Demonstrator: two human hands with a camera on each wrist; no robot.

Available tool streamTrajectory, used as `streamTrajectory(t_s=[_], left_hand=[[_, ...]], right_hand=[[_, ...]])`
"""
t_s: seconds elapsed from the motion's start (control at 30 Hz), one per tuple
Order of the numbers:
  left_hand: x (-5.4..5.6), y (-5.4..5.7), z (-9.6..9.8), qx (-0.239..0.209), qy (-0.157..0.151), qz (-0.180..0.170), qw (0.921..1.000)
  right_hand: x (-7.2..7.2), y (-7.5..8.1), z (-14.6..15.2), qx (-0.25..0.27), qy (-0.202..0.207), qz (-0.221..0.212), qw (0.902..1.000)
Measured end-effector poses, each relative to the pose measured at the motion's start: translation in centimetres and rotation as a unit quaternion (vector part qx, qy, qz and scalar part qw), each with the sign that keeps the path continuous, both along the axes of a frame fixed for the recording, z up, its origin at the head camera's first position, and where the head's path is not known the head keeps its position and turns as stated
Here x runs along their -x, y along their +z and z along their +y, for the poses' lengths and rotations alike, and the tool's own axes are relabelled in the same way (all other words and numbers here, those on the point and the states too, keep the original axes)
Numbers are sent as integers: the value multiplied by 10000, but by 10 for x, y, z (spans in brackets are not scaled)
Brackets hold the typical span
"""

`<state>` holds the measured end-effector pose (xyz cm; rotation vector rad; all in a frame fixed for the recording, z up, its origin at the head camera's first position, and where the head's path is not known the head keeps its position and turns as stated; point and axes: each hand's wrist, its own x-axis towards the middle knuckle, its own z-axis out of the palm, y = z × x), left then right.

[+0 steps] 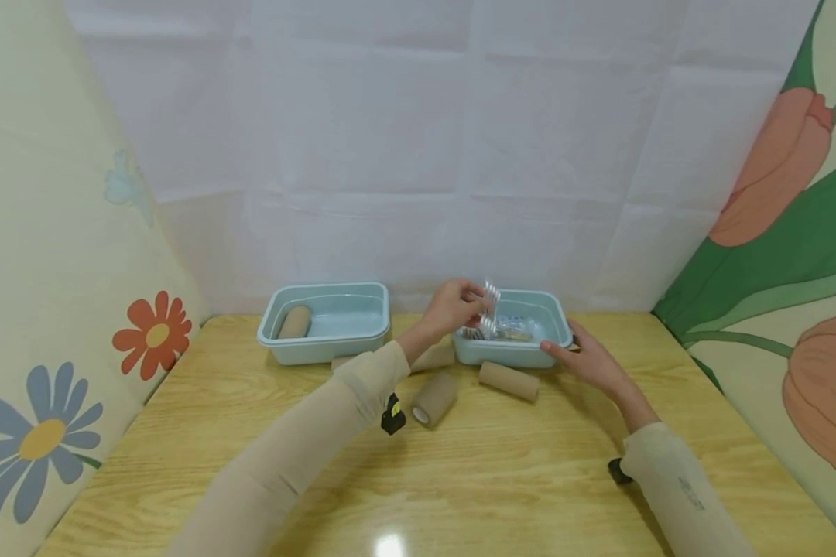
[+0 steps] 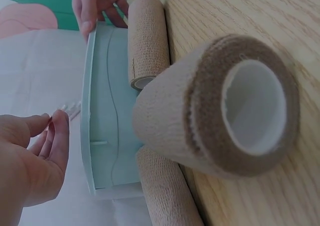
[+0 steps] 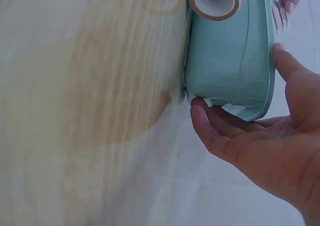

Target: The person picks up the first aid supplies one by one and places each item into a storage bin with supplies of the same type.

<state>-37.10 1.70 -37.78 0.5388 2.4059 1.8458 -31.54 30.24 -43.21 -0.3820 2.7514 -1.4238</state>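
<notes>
My left hand (image 1: 453, 305) pinches a clear plastic piece with several narrow parallel prongs (image 1: 490, 309) between thumb and fingertips, above the right light-blue bin (image 1: 546, 317). In the right wrist view the prongs (image 3: 280, 11) show past the bin's rim. My right hand (image 1: 588, 360) grips that bin's right end, thumb at the rim and fingers against the end wall (image 3: 227, 98). Inside the bin lie clear plastic items (image 1: 512, 329). A tan bandage roll (image 1: 508, 381) lies against its front, and another (image 1: 434, 398) lies nearer, its white core facing outward.
On the left stands a second light-blue bin (image 1: 330, 348) with one tan roll (image 1: 296, 322) in it. More tan rolls (image 1: 435, 357) lie between the bins, partly behind my left forearm. A white cloth (image 1: 362, 155) hangs behind the wooden table (image 1: 515, 480).
</notes>
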Motion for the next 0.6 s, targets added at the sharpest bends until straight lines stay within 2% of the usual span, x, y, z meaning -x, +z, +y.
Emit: streamTrajectory(t_s=[0.13, 0.4, 0.6], left_hand=[[2, -3, 0, 135, -18, 83, 9999], [8, -11, -14, 802, 399, 490, 9948], [6, -12, -24, 1021, 274, 746, 9916]], right_hand=[[-1, 1, -2, 11, 0, 2, 10000], [-3, 4, -8, -11, 67, 44, 10000], [1, 2, -7, -73, 61, 44, 9999]])
